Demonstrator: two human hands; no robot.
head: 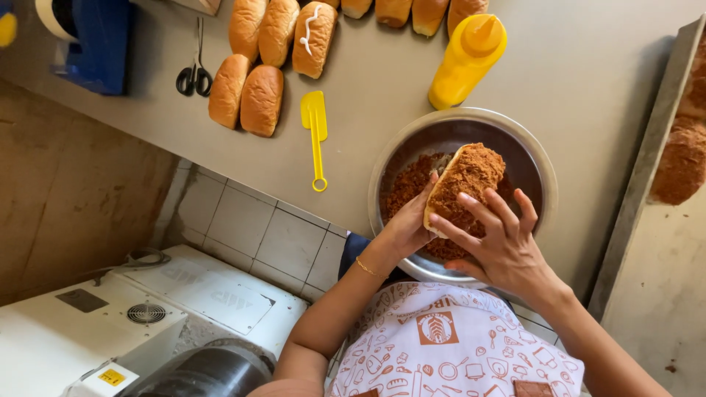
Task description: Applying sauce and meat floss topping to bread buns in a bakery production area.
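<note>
A bread roll [465, 179] coated in brown crumbly floss is held over a round steel bowl [540, 165] that holds more of the same brown floss [412, 184]. My left hand [407, 229] cups the roll from the left and below. My right hand [498, 239] presses its spread fingers on the roll's near side. Both hands are above the bowl's near half.
Several plain rolls [261, 99] lie at the counter's far left, one with a white line of cream [313, 38]. A yellow spatula [315, 132], black scissors [194, 73] and a yellow squeeze bottle [466, 60] lie nearby. A metal tray [647, 169] with coated rolls stands right.
</note>
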